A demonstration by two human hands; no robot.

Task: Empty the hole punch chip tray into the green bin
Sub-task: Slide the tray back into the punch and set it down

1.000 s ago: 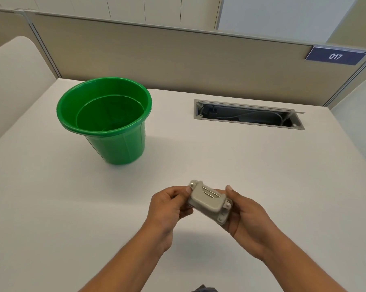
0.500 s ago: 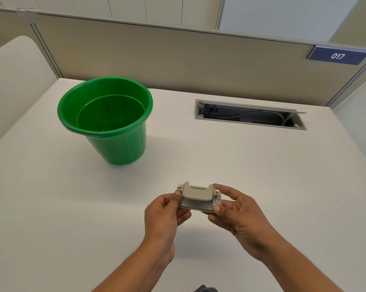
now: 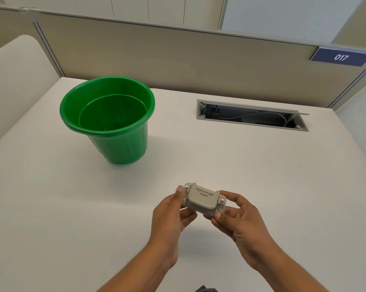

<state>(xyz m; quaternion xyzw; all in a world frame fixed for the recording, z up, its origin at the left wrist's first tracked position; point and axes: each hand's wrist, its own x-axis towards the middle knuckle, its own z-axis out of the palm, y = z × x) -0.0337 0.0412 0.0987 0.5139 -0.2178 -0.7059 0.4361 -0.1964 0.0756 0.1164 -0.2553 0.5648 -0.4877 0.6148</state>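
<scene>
A small grey hole punch point(image 3: 203, 200) is held just above the white desk point(image 3: 262, 175) near its front middle. My left hand point(image 3: 171, 216) pinches its left end and my right hand point(image 3: 239, 220) grips its right end and underside. Its chip tray is hidden under the body and my fingers. The green bin point(image 3: 108, 119) stands upright on the desk at the back left, well apart from both hands, and its inside looks bare.
A grey cable slot point(image 3: 251, 115) with wires inside is sunk into the desk at the back right. A beige partition point(image 3: 177, 57) with a blue "017" sign point(image 3: 341, 57) closes off the far edge.
The punch has been turned in my hands from a tilted pose to roughly level, and both hands have shifted slightly to the left.
</scene>
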